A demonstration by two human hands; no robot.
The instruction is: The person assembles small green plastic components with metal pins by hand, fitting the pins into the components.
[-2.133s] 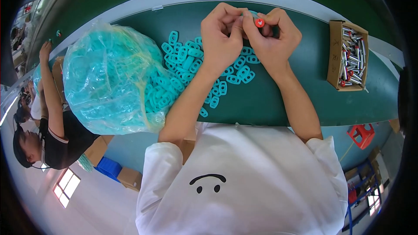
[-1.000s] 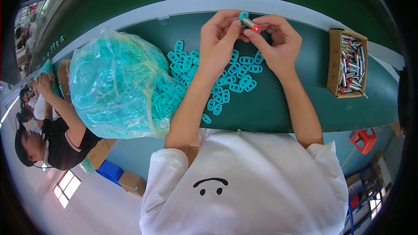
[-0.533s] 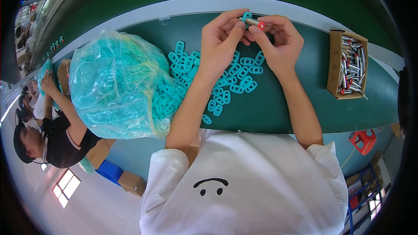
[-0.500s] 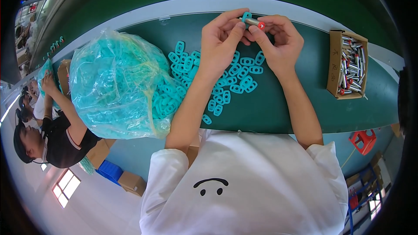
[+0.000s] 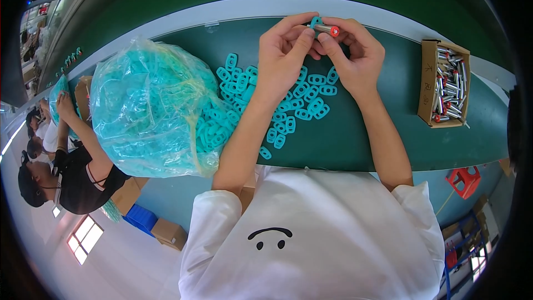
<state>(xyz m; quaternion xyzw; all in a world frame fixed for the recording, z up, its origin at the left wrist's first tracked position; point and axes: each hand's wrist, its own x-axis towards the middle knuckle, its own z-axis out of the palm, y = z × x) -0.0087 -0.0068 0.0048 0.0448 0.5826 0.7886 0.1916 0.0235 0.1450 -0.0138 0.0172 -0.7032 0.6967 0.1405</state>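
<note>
Above the far part of the table, my left hand (image 5: pixel 283 50) pinches a teal plastic piece (image 5: pixel 316 22) between thumb and fingers. A silver metal tube with a red end cap (image 5: pixel 327 29) passes through or against that piece; my fingers partly hide the joint. My right hand (image 5: pixel 358 55) is closed around the tube, its index finger behind it and its thumb in front, with the red end pointing right. Below my hands, loose teal pieces (image 5: pixel 317 79) with oblong openings lie scattered on the dark green table (image 5: pixel 344 139).
On the left a big clear plastic bag (image 5: pixel 150 111) of teal pieces spills toward my left forearm. At the right stands a cardboard box (image 5: pixel 426 83) of silver tubes with red ends. A co-worker (image 5: pixel 83 178) handles another teal bag at far left. A red stool (image 5: pixel 464 182) stands beyond the table.
My right fingers have shifted left along the tube toward the teal piece. The tube's red end has moved slightly right, and my left hand keeps its pinch.
</note>
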